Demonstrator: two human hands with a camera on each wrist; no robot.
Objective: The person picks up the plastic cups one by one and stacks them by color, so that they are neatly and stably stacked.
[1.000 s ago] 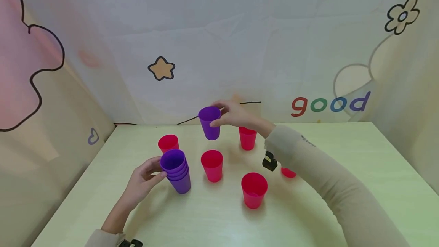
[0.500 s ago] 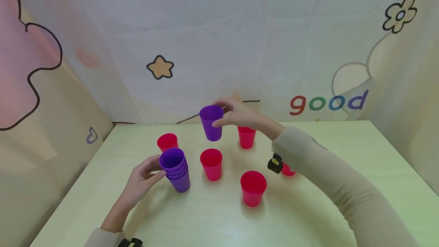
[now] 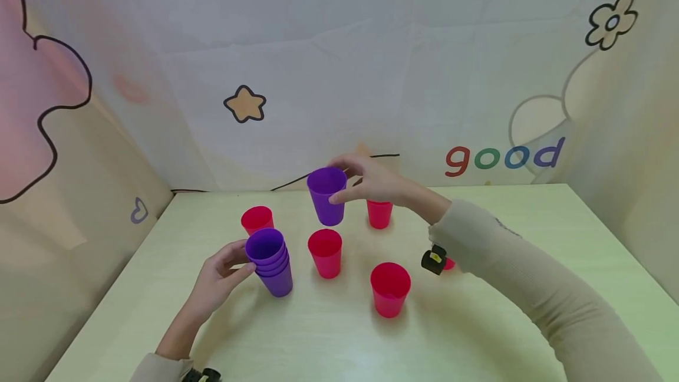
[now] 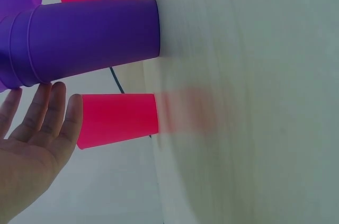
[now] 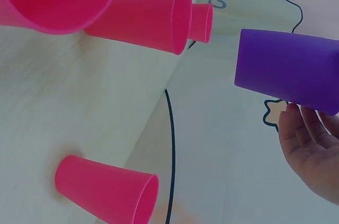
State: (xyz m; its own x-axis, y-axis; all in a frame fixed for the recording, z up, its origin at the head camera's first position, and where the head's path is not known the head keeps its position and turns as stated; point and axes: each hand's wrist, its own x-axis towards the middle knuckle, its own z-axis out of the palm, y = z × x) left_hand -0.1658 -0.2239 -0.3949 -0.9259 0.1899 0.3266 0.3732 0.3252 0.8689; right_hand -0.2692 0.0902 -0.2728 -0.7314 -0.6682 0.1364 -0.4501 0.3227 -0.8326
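Note:
My left hand (image 3: 214,285) holds a stack of nested purple cups (image 3: 278,285) by its upper part, thumb on the near side. The stack stands upright on the table, and the left wrist view shows the fingertips against its rims. Pinched at its side by my right hand (image 3: 373,184), a single purple cup (image 3: 326,202) hangs upright in the air, its mouth up. Below and nearer stands a red cup (image 3: 326,259), apart from it. The right wrist view shows the held purple cup (image 5: 286,68) well off the table, fingers along its side.
More red cups stand mouth up on the pale table (image 3: 329,352): one at front right (image 3: 389,299), one at back right (image 3: 379,216), and one at back left (image 3: 256,219) partly behind the stack. Another red cup (image 3: 450,264) is mostly hidden by the right wrist. A printed cloth backdrop (image 3: 318,87) rises behind.
The purple cup in my right hand has come slightly lower and nearer, and the right forearm has shifted to the right. The left hand and stack stay in place; the head view turns slightly.

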